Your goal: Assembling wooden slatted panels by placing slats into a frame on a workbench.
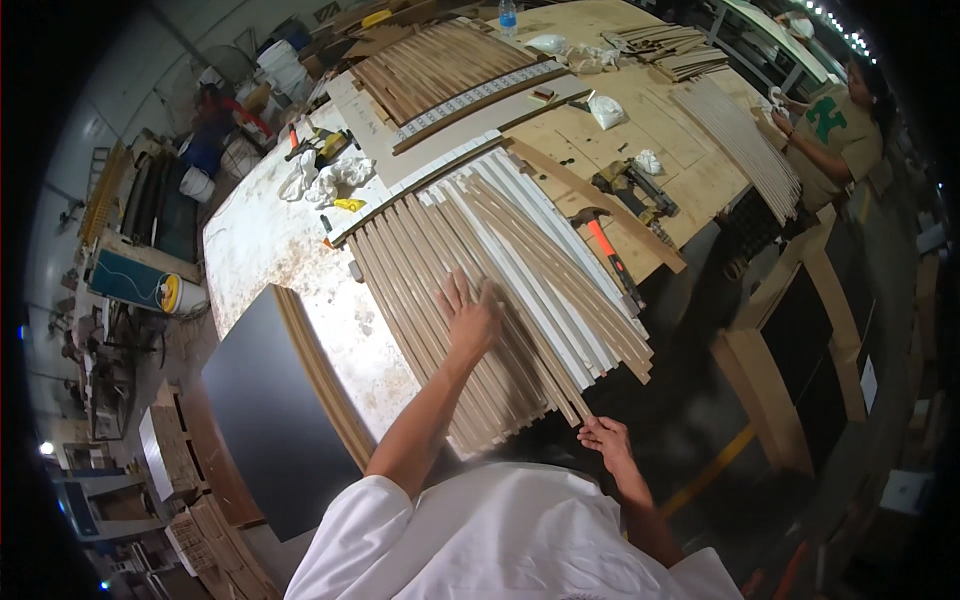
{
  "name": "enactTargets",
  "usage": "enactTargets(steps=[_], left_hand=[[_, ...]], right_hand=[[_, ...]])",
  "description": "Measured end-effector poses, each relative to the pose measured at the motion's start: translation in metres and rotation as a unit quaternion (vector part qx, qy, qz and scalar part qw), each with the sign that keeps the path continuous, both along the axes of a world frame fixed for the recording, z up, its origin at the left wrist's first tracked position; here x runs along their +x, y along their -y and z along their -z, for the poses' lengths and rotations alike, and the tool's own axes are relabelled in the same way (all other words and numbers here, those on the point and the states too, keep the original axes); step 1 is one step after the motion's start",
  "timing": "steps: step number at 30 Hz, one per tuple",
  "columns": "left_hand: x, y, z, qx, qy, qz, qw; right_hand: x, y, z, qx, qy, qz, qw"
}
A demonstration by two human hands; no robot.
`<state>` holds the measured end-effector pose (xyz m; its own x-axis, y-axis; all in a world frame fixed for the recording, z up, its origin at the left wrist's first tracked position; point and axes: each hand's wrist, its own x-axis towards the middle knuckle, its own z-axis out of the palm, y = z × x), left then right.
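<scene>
Light brown wooden slats (400, 270) lie side by side on the worktable, their far ends against a straight edge strip (430, 180). My left hand (470, 318) rests on top of them with its fingers spread. At the near end of the row, my right hand (606, 440) pinches the tip of one wooden slat (550, 375) that sticks out past the others. To the right are white strips (560, 290), partly covered by several loose brown slats (560, 250) lying at a slant.
A hammer (608, 248) with an orange handle and a power tool (640, 190) lie right of the slats. Dark panels (270, 400) stand at the left. Another slat bundle (450, 70) lies at the far side. A co-worker (835, 130) stands far right, near cardboard-coloured frames (765, 390).
</scene>
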<state>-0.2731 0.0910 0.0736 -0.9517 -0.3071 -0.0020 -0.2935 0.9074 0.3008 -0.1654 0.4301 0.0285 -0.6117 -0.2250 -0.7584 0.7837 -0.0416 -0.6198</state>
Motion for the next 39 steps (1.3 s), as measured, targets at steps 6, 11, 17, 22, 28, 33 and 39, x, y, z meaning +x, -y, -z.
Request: enactTargets(steps=[6,11,17,22,28,33,39], left_hand=[[-0.012,0.006,0.008,-0.030,0.021,0.040,0.999],[-0.018,0.009,0.010,-0.043,0.033,0.046,0.997],[-0.035,0.015,-0.001,-0.052,-0.024,0.065,0.996],[-0.060,0.039,-0.014,-0.089,0.107,0.073,0.988],[-0.082,0.058,-0.021,-0.072,0.160,0.058,0.983],[-0.074,0.067,-0.022,-0.082,0.170,0.071,0.979],[-0.020,0.048,-0.002,0.005,0.006,0.014,1.000]], right_hand=[[-0.001,-0.002,0.003,0.001,0.009,0.000,1.000],[-0.005,-0.004,0.001,-0.017,0.014,-0.012,1.000],[-0.015,0.006,0.000,0.044,0.023,-0.034,0.998],[-0.039,0.036,-0.005,0.086,0.013,-0.021,0.996],[-0.057,0.056,-0.001,0.153,0.012,-0.011,0.988],[-0.049,0.055,-0.014,0.055,0.010,-0.072,0.996],[-0.007,0.048,-0.009,-0.014,-0.022,0.004,1.000]])
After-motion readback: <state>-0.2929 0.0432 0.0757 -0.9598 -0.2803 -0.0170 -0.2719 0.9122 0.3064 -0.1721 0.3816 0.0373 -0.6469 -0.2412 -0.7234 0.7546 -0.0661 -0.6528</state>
